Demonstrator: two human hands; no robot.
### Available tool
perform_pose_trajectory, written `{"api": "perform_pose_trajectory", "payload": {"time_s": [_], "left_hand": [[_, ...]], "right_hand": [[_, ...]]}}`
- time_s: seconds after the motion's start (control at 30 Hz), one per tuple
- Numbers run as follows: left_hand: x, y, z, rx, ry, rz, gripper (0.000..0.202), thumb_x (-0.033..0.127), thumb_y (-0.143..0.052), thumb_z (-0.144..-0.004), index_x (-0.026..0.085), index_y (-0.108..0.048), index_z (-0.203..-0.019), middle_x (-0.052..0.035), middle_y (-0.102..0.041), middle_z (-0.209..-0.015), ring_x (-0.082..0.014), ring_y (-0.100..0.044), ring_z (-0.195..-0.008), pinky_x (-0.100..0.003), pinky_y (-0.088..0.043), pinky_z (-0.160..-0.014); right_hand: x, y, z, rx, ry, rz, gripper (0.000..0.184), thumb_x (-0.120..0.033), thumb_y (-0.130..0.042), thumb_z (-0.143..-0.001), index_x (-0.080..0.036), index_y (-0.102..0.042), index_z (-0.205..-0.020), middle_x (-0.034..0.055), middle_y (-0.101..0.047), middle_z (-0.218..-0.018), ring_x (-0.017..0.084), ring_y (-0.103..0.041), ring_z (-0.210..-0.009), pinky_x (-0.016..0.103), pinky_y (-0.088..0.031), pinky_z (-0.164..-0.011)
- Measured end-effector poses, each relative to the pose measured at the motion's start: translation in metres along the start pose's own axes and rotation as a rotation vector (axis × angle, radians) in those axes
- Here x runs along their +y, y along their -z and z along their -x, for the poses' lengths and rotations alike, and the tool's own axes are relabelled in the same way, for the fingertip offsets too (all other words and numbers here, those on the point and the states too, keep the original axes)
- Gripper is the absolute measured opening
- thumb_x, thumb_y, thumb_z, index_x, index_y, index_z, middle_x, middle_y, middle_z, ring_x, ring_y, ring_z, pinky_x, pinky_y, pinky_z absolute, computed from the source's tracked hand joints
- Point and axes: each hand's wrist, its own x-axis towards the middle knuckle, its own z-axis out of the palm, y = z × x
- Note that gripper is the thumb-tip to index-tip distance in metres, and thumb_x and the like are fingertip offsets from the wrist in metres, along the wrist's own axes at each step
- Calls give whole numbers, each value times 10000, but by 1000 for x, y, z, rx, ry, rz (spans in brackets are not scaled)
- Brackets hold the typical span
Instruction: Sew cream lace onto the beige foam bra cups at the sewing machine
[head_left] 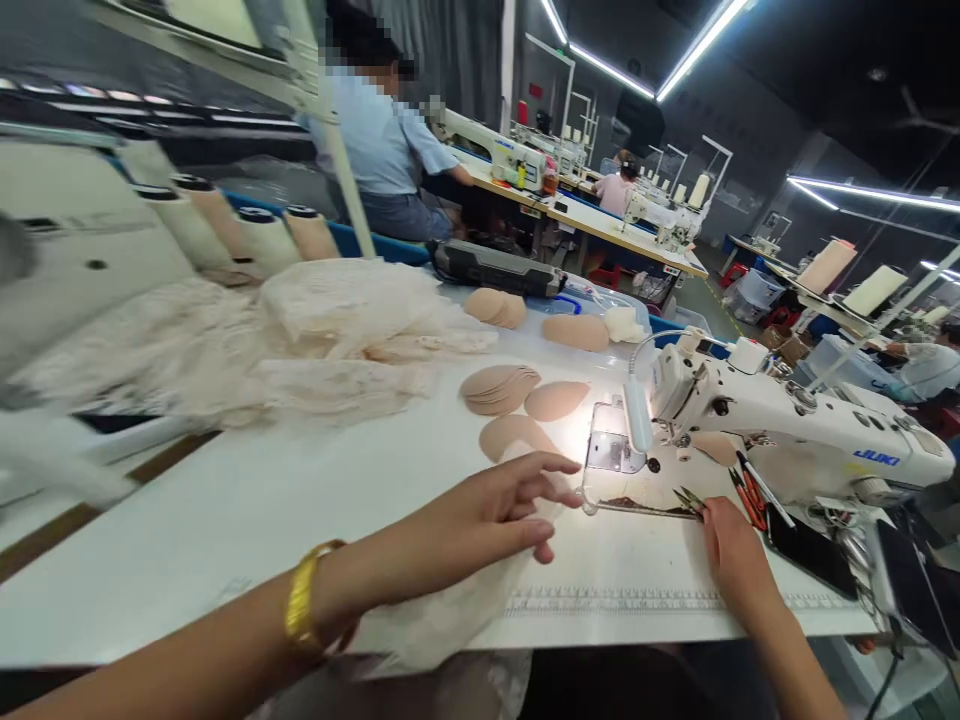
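Note:
My left hand (510, 510), with a gold bracelet at the wrist, is over a sheer pale fabric piece (450, 615) that drapes off the table's front edge. Its fingers are apart and nothing shows gripped in them. To the right, my right hand (731, 555) is closed on thread snips (688, 500), whose metal blades point left over the machine bed. Beyond my left hand lie a beige oval pad (514, 435), a stack of such pads (499, 388) and a single pad (559, 400). A white sewing machine (810, 420) stands with its lamp lit beside them.
Pale lace fabric (337, 320) is heaped at the back left, near thread cones (262, 240). Red-handled snips (746, 495) and a black phone (810, 550) lie right of my right hand. A ruler strip (615, 600) runs along the front edge. A co-worker (382, 140) sits beyond.

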Motion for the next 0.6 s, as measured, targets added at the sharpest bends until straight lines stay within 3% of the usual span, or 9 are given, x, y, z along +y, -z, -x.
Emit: {"api": "perform_pose_trajectory", "payload": {"time_s": [0.07,0.13,0.27,0.37,0.47,0.57,0.6], "left_hand": [[0,-8,-8,-86,41,241,577,326,-686,-875,235,-486,-1409,-139,-659,-1296,-173,-733,-830,-409,-602,-859],[-3,-10,-13,-97,64,335,613,264,-717,-850,238,-480,-1415,-137,-631,-1321,-152,-734,-804,-407,-589,-884],[-8,-15,-16,-88,67,375,657,196,-714,-839,267,-462,-1443,-121,-612,-1333,-120,-730,-755,-382,-585,-875],[-10,-22,-15,-105,63,379,714,185,-704,-837,283,-423,-1486,-104,-617,-1303,-112,-727,-741,-352,-587,-840],[-6,-15,-11,-143,79,295,775,187,-687,-832,276,-367,-1533,-97,-650,-1248,-124,-732,-727,-310,-579,-774],[8,23,3,-153,82,14,677,235,-624,-866,251,-415,-1510,-78,-710,-1162,-156,-734,-751,-318,-578,-763],[13,41,8,-75,65,-171,598,258,-587,-885,245,-472,-1472,-66,-726,-1125,-171,-731,-786,-323,-576,-773]], "right_hand": [[-28,0,-3,-25,-24,-160,244,-249,-347,-1100,-215,-580,-1162,25,-688,-807,187,-670,-666,283,-546,-599],[-55,2,-9,-31,24,-274,232,-356,-448,-1093,-232,-571,-1245,43,-716,-904,193,-690,-713,287,-552,-637],[-98,2,-31,120,220,-117,206,-351,-517,-1079,-240,-656,-975,27,-666,-758,190,-639,-650,295,-465,-635],[-118,-4,-47,199,280,-12,258,-319,-469,-1101,-233,-680,-981,11,-621,-679,177,-608,-609,293,-416,-618],[-123,-8,-51,179,301,-3,323,-319,-401,-1121,-233,-676,-975,-1,-602,-645,165,-592,-572,292,-390,-587],[-97,-7,-38,125,224,-19,324,-350,-406,-1116,-235,-647,-931,7,-648,-699,163,-621,-586,286,-397,-575],[-82,-6,-31,101,203,-15,304,-380,-422,-1109,-236,-646,-962,11,-672,-730,164,-635,-592,282,-408,-572]]}}
